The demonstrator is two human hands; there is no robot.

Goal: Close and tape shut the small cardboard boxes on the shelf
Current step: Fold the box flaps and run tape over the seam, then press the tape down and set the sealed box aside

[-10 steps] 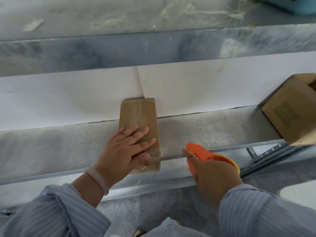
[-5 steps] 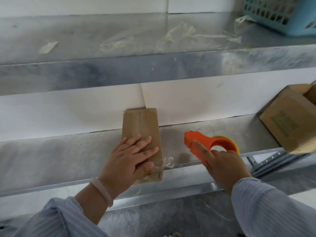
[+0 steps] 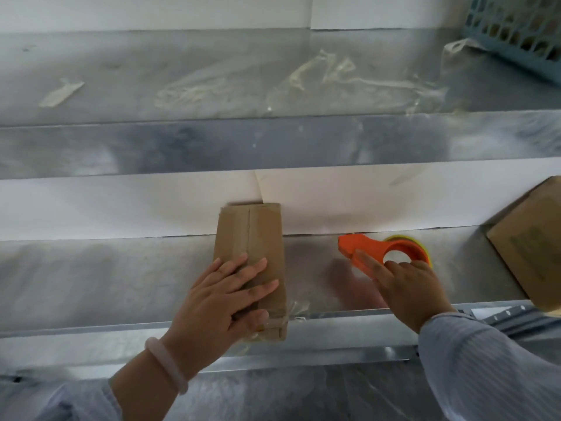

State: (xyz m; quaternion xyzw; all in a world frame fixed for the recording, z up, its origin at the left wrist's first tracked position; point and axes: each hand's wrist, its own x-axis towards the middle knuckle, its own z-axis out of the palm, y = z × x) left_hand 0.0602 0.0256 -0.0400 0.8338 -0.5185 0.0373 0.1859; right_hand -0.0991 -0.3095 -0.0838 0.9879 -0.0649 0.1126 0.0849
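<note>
The box [image 3: 252,238], a small, narrow carton of plain brown cardboard, lies lengthwise on the lower metal shelf [image 3: 121,268]. Its far end is against the white back panel and its near end pokes just over the shelf's front lip. The top flaps meet in a straight middle seam, so it looks closed.

The left hand [image 3: 224,299] lies flat on the near half of the box. Its grip is apart, with the fingers straight across the seam and the thumb down on the clear tape [image 3: 282,317] wrapped over the near end. This is probably to rub the tape down and keep the light carton from sliding on the smooth steel. A wrinkled tail of tape sticks out to the right.

The right hand [image 3: 406,287] holds the tape dispenser [image 3: 370,250], an orange plastic ring with a yellowish roll and a flat snout. The grip is clamped at the ring and the forefinger lies along the neck. It sits low over the shelf, well apart from the box; whether it touches the metal I cannot tell.

A second box [image 3: 534,238] leans tilted at the far right, likely next in line. On the upper shelf, crumpled tape scraps [image 3: 318,77] lie near a blue lattice basket [image 3: 516,34].
</note>
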